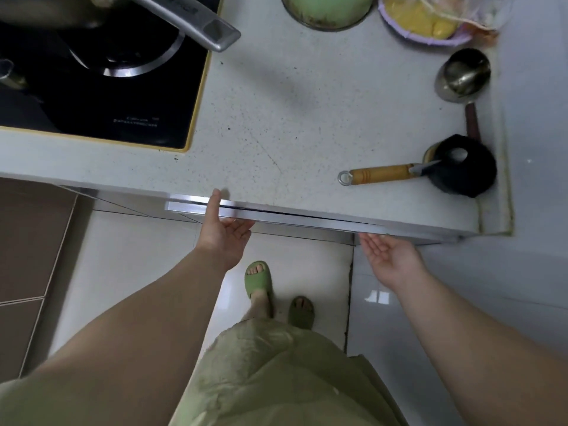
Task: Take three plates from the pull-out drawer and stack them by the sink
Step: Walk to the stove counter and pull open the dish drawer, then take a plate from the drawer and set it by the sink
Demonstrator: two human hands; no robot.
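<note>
The pull-out drawer [292,217] shows only as a thin silver front edge under the white counter [276,118], barely out from the cabinet. My left hand [222,232] is palm up at the drawer's left part, fingers hooked under the metal edge and thumb resting on top of it. My right hand [388,256] is palm up just below the drawer's right end, fingers spread, holding nothing. No plates and no sink are in view; the drawer's inside is hidden.
A black stove [101,81] with a pan handle [196,23] fills the back left. On the counter lie a wooden-handled knife [381,174], a black holder [464,167], a metal ladle [462,76], a green pot [329,10] and a food bowl [430,23]. My feet in green slippers [259,279] stand on floor tiles.
</note>
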